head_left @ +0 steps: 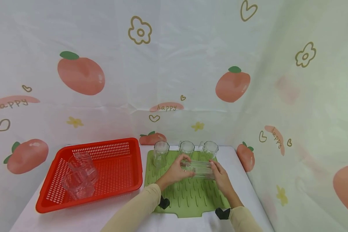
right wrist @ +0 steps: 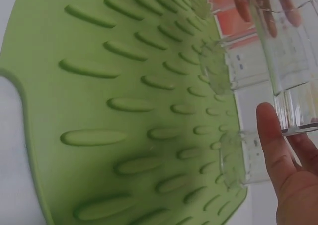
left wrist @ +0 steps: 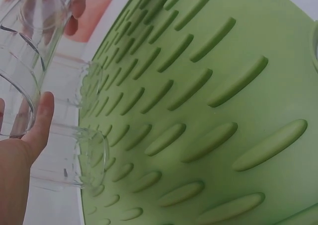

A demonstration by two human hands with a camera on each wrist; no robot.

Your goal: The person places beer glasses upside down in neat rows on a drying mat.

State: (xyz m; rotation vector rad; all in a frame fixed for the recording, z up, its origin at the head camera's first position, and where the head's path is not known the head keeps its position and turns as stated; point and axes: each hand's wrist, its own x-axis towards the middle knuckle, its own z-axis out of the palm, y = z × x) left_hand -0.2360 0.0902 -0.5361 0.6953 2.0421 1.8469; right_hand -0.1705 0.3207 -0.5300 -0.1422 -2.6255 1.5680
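Both hands hold a clear drinking glass on its side over the green drying mat. The left hand grips one end, its thumb by the open rim in the left wrist view. At the other end, the right hand has its thumb and fingers round the thick base. Behind the held glass, three clear glass mugs stand in a row on the mat: a left mug, a middle mug and a right mug.
To the left stands a red perforated plastic basket, with several clear glasses in its left part. Raised ridges cover the mat, which lies on a white table. A printed white curtain closes off the back and sides.
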